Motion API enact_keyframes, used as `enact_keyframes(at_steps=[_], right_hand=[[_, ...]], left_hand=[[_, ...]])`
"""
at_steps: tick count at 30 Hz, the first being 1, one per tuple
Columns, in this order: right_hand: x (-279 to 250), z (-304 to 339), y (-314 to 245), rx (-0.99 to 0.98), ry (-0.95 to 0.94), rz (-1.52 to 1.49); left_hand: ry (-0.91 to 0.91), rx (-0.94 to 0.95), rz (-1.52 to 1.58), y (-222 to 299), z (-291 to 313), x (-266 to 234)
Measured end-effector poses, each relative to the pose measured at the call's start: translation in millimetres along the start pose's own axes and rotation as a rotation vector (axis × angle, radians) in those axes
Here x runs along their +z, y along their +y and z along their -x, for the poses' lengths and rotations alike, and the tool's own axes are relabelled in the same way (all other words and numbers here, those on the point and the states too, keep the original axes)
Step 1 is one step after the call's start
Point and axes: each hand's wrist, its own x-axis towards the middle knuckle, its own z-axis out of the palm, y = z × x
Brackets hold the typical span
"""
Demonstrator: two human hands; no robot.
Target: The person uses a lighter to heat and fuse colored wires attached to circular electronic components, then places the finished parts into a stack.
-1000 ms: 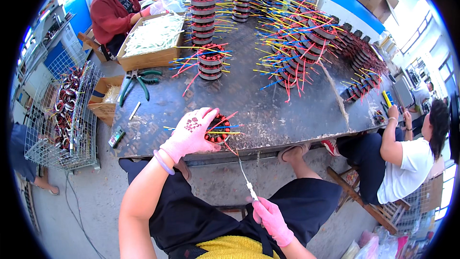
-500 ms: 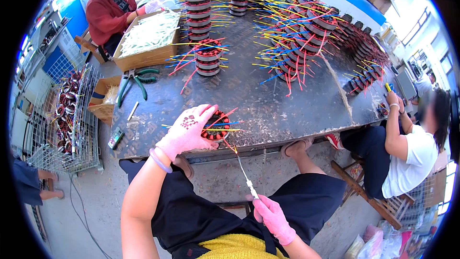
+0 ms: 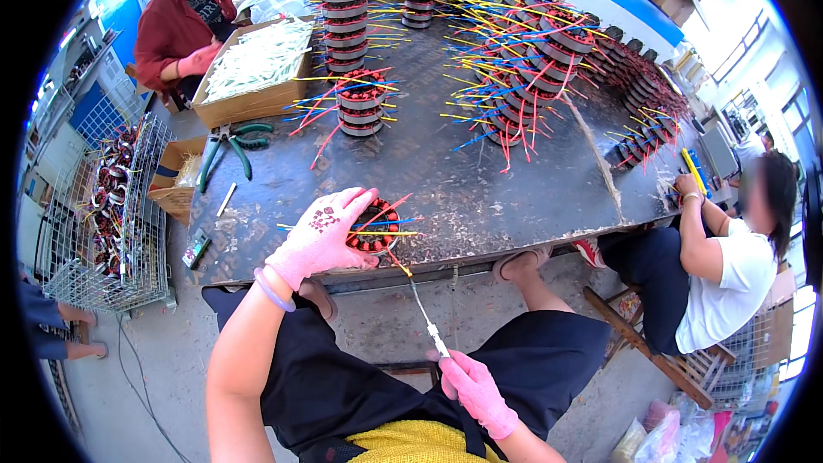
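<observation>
Hand, left (image 3: 315, 238): fingers grasp the ring (image 3: 392, 216) by its left side; firm, steady pressure serves best.
Ring: at the front edge of the surface (image 3: 467, 197), partly hidden by that hand; tilt hard to tell.
Wire (image 3: 398, 263): runs from ring toward tool (image 3: 434, 333) tip, best kept taut and straight; the join is too small to read.
Hand, right (image 3: 478, 392): fingers wrapped round the tool, hiding its lower end.

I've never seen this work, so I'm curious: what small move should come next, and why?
Probably draw the thin tool back a little with the right hand: its tip appears to meet a wire from the red-and-black ring, which the left hand holds at the table's near edge.
</observation>
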Motion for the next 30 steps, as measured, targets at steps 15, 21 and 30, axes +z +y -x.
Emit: enact_keyframes(at_steps=[15, 21, 30], right_hand=[[-2, -4, 14, -0.054, -0.010, -0.108], [-1, -4, 14, -0.043, -0.017, -0.158], [-3, -5, 13, -0.052, -0.016, -0.109]], left_hand=[[-0.001, 0.026, 0.008, 1, -1, 0], [0.000, 0.027, -0.018, 2, -2, 1], [-0.018, 0.001, -0.010, 7, -3, -1]])
